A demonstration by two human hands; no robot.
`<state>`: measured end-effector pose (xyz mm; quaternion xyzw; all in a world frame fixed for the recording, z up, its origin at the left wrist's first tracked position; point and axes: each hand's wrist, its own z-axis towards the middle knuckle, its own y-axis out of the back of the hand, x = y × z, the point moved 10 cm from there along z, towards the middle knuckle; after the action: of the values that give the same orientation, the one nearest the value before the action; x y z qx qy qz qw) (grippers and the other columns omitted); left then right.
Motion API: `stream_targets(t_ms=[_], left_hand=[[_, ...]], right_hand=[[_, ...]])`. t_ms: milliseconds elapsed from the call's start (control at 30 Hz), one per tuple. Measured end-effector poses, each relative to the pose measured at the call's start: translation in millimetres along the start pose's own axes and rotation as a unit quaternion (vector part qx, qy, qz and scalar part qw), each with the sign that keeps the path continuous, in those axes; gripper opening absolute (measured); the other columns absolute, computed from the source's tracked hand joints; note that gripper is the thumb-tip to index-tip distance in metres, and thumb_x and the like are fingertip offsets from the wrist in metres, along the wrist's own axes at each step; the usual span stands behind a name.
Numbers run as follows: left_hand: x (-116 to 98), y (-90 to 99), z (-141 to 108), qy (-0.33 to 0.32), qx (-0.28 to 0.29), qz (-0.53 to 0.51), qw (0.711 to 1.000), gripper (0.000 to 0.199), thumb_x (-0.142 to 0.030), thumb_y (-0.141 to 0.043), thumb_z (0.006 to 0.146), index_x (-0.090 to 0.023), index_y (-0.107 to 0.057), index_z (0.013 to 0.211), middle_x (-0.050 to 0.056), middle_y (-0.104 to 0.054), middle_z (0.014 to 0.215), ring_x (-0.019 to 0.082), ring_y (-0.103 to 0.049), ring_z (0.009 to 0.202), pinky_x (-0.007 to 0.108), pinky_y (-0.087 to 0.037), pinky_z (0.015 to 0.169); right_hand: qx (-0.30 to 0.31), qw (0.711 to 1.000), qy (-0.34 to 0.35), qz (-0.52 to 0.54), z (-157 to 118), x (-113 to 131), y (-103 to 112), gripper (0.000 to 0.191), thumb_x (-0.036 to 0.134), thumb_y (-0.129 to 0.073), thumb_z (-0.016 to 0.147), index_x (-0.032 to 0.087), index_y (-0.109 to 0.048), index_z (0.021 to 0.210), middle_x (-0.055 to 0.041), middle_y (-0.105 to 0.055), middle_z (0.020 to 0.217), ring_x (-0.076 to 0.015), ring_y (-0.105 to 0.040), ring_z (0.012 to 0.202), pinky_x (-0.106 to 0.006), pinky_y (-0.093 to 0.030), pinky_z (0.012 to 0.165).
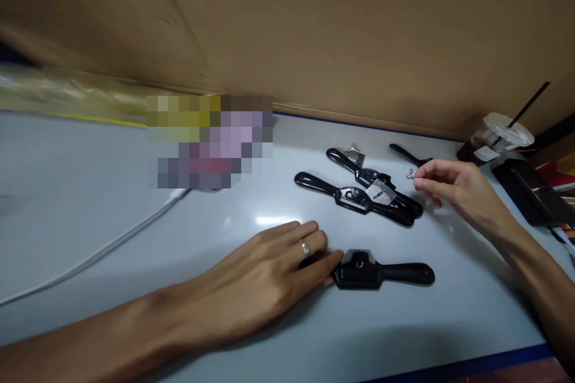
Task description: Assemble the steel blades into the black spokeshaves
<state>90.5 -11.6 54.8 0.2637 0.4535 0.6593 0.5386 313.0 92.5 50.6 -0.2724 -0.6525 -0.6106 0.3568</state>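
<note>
My left hand (274, 269), with a ring on one finger, is closed round the left handle of a black spokeshave (359, 272) lying on the table. A metal blade (350, 256) sits at the middle of its body, and the right handle is bare. Farther right, my right hand (453, 182) pinches a small silver thumbscrew (410, 175) between thumb and fingertips, above the table. Two more black spokeshaves, a nearer one (318, 184) and a farther one (344, 160), lie partly overlapping behind. A small clear packet (381, 193) rests on them.
Another black handle (402, 152) lies behind my right hand. A second packet (354, 155) is at the back. A plastic cup with a straw (498, 134) and a black box-like object (530, 191) stand at right. A white cable (108, 248) crosses the left; a cardboard wall (314, 30) rises behind.
</note>
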Motion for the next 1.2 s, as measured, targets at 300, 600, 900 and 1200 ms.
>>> stream_targets(t_ms=[300, 600, 900, 1200], left_hand=[[-1, -2.1, -2, -0.001, 0.004, 0.015, 1.0, 0.025, -0.016, -0.039, 0.11, -0.011, -0.063, 0.116, 0.004, -0.063, 0.084, 0.016, -0.056, 0.072, 0.029, -0.046, 0.059], [-1, -2.8, -3, 0.003, 0.004, 0.02, 1.0, 0.023, -0.015, -0.043, 0.109, -0.011, -0.066, 0.113, 0.004, -0.062, 0.084, 0.016, -0.054, 0.073, 0.03, -0.044, 0.059], [0, -3.1, -3, 0.005, 0.013, 0.012, 1.0, 0.023, -0.016, -0.045, 0.108, -0.011, -0.067, 0.112, 0.004, -0.062, 0.084, 0.017, -0.055, 0.075, 0.03, -0.047, 0.061], [1, -2.3, -1, 0.01, 0.004, 0.0, 1.0, 0.029, -0.016, -0.039, 0.11, -0.01, -0.067, 0.108, 0.005, -0.061, 0.083, 0.016, -0.055, 0.073, 0.028, -0.047, 0.06]], right_hand=[[0.09, 0.988, 0.109, -0.053, -54, 63, -67, 0.01, 0.017, -0.065, 0.093, 0.021, -0.066, 0.084, 0.0031, -0.065, 0.073, -0.0115, -0.057, 0.065, -0.023, -0.042, 0.059], [0.134, 0.912, 0.292, -0.256, -85, 85, -95, 0.019, 0.008, -0.042, 0.104, 0.017, -0.058, 0.098, -0.0034, -0.061, 0.087, -0.0157, -0.054, 0.072, -0.029, -0.043, 0.066], [0.111, 0.867, 0.333, -0.354, -94, 87, -104, 0.028, -0.003, -0.041, 0.095, 0.017, -0.061, 0.096, -0.0074, -0.064, 0.09, -0.0219, -0.058, 0.077, -0.035, -0.046, 0.067], [0.086, 0.832, 0.384, -0.392, -101, 110, -107, 0.035, -0.008, -0.039, 0.088, 0.016, -0.063, 0.084, -0.0055, -0.06, 0.078, -0.0204, -0.052, 0.067, -0.034, -0.044, 0.063]])
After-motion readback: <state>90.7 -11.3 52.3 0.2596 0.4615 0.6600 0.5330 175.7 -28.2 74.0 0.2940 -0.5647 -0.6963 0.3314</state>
